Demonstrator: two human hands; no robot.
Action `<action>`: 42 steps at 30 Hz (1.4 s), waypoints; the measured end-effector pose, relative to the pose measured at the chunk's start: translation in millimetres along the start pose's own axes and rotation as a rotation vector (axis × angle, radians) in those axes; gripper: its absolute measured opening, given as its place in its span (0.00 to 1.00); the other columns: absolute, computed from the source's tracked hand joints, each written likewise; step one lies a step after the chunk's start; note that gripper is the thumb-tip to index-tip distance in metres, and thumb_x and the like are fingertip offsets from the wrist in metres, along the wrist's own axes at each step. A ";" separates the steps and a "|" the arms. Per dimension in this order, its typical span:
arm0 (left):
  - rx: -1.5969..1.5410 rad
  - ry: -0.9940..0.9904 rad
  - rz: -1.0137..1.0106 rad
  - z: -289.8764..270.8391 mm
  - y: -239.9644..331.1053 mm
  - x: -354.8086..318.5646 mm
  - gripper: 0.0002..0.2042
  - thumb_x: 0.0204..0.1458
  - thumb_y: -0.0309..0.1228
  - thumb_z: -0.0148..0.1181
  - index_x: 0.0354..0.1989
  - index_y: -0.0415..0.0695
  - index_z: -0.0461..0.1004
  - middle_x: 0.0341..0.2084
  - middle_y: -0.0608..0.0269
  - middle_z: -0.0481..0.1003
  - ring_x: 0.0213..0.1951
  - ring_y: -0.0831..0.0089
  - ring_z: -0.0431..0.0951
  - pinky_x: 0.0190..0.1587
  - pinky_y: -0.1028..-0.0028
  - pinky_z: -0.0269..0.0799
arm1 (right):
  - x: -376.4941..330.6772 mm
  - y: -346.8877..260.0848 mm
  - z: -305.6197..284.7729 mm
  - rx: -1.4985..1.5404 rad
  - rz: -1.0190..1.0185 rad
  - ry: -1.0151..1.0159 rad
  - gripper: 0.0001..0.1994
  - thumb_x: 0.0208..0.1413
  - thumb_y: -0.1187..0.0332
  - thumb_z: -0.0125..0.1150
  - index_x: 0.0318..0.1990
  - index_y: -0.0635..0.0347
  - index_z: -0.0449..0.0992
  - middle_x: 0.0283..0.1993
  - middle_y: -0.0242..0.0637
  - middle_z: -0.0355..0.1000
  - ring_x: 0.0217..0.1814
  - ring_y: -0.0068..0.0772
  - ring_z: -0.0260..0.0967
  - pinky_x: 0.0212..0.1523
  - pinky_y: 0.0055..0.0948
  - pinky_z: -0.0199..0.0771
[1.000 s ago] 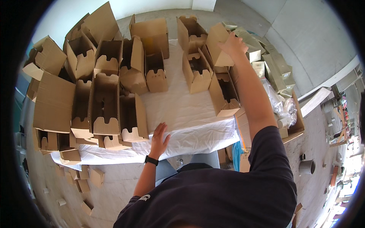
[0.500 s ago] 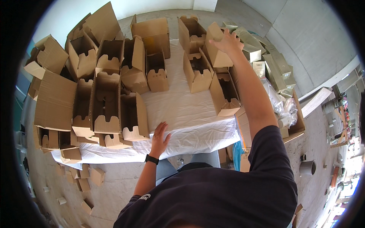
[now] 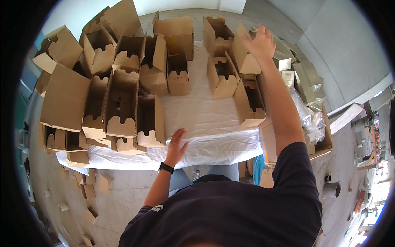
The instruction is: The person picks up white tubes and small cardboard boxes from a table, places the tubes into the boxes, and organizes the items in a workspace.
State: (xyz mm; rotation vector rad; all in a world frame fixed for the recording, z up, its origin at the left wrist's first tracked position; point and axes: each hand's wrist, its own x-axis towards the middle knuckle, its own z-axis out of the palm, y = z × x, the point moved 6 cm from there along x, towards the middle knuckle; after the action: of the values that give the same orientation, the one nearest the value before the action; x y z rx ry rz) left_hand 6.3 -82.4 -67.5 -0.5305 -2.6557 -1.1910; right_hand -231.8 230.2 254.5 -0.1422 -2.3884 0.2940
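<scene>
My right hand point(image 3: 262, 44) is stretched to the far right with its fingers spread. Its thumb side overlaps the upper edge of a brown cardboard box point(image 3: 245, 59); whether it touches the box I cannot tell. Below that arm stand more open-topped boxes, among them one with a notched front point(image 3: 253, 119) and another one point(image 3: 224, 88) to its left. My left hand point(image 3: 176, 148), a black band on its wrist, is held over the front of the white cloth point(image 3: 197, 119) with fingers extended and nothing in it. Close to its left is an open box with a notched front point(image 3: 151, 139).
Many open cardboard boxes, some stacked, fill the table's left side, with a large box point(image 3: 66, 96) among them. On the right, a big carton point(image 3: 323, 149) holds pale long boxes point(image 3: 304, 84) and clear plastic point(image 3: 317, 121). Small cardboard pieces point(image 3: 105, 184) lie on the floor.
The boxes and table have shifted slightly rightward in view. My right hand has moved a little up and right, its fingers still spread. My left hand stays over the cloth.
</scene>
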 end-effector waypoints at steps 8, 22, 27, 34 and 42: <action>0.019 0.018 -0.012 -1.7 2.6 -4.2 0.22 0.55 0.31 0.59 0.59 0.42 0.66 0.61 0.53 0.65 0.65 0.55 0.62 0.65 0.61 0.59 | -107.3 -117.4 22.7 0.517 -0.421 -0.126 0.13 0.53 0.69 0.58 0.47 0.56 0.71 0.50 0.43 0.71 0.50 0.47 0.71 0.46 0.47 0.73; 0.003 0.004 0.023 0.7 -3.6 -2.9 0.22 0.55 0.31 0.59 0.59 0.42 0.66 0.61 0.53 0.66 0.64 0.54 0.62 0.65 0.61 0.59 | -187.6 -144.4 162.2 0.126 -0.320 -0.673 0.23 0.53 0.75 0.55 0.59 0.62 0.65 0.53 0.50 0.65 0.44 0.50 0.75 0.41 0.44 0.78; -0.016 0.013 0.011 -1.4 0.9 -0.4 0.22 0.54 0.30 0.59 0.58 0.41 0.67 0.60 0.52 0.67 0.64 0.53 0.62 0.65 0.60 0.60 | -214.0 -92.3 95.7 0.393 -0.406 -0.456 0.07 0.52 0.76 0.56 0.38 0.57 0.74 0.45 0.41 0.68 0.39 0.48 0.74 0.36 0.42 0.76; -0.761 0.269 -0.313 1.3 -5.3 3.2 0.27 0.66 0.41 0.46 0.69 0.41 0.52 0.67 0.53 0.56 0.67 0.59 0.59 0.67 0.65 0.56 | -265.0 -8.0 5.3 0.667 -0.382 -0.506 0.09 0.51 0.83 0.55 0.36 0.58 0.76 0.50 0.38 0.69 0.45 0.43 0.73 0.39 0.34 0.74; -0.855 0.348 -0.445 -15.3 27.9 15.1 0.34 0.65 0.55 0.39 0.71 0.42 0.49 0.68 0.57 0.54 0.69 0.66 0.54 0.70 0.67 0.47 | -302.8 32.6 5.1 1.155 0.137 -0.392 0.14 0.56 0.79 0.49 0.48 0.60 0.77 0.66 0.38 0.62 0.59 0.30 0.65 0.56 0.32 0.65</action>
State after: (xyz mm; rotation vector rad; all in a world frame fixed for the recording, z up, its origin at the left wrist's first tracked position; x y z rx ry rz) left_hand 3.7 -73.0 -33.6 0.1918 -1.9195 -2.2992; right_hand -11.0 205.5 46.2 0.3167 -2.1815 1.8084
